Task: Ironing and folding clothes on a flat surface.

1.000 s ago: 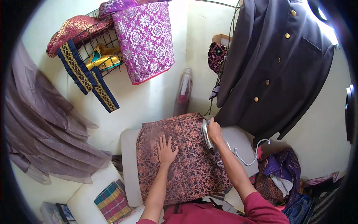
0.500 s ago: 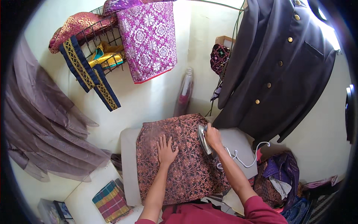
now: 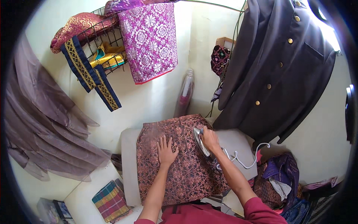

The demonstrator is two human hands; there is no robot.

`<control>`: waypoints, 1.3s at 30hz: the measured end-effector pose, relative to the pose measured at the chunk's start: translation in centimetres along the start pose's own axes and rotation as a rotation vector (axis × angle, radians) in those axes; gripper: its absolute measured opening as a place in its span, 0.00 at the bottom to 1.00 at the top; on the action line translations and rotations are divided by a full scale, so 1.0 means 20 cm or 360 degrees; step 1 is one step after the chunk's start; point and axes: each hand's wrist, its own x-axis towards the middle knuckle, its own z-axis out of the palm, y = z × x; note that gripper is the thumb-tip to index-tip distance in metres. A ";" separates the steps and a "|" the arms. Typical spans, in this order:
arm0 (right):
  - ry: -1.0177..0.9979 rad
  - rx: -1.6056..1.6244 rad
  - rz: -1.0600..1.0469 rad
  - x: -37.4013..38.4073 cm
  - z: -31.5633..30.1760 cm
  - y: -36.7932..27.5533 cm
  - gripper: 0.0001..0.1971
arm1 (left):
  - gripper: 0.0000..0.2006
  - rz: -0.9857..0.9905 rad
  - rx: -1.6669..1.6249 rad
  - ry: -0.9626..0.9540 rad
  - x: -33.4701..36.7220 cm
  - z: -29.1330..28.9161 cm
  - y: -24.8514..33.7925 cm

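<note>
A dark cloth with a coppery flower pattern lies spread over a grey padded ironing board. My left hand rests flat on its left half, fingers spread. In my right hand is the handle of a clothes iron, whose metal soleplate sits tilted on the right part of the cloth, tip pointing away from me. A pale twisted cord runs from behind the iron to the right across the board. My right fingers wrap round the handle and are partly hidden.
A dark jacket with gold buttons hangs at the right, above a heap of clothes. Sheer mauve fabric drapes at the left. Folded checked cloth lies low left. A wire basket on the wall holds more textiles.
My right hand has moved the iron a little to the left and toward me over the cloth. My left hand stays nearly in place.
</note>
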 end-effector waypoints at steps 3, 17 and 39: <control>0.0156 -0.0176 -0.0113 0.05 0.03 0.01 0.15 | 0.34 0.0007 0.0006 0.0002 0.00 -0.01 0.00; 0.0043 -0.0102 -0.0174 0.03 0.06 -0.04 0.17 | 0.34 0.0015 0.0005 0.0051 0.00 0.02 -0.02; -0.0061 -0.0076 -0.0144 -0.09 -0.02 -0.06 0.16 | 0.34 0.0033 -0.0051 0.0043 0.00 0.01 -0.01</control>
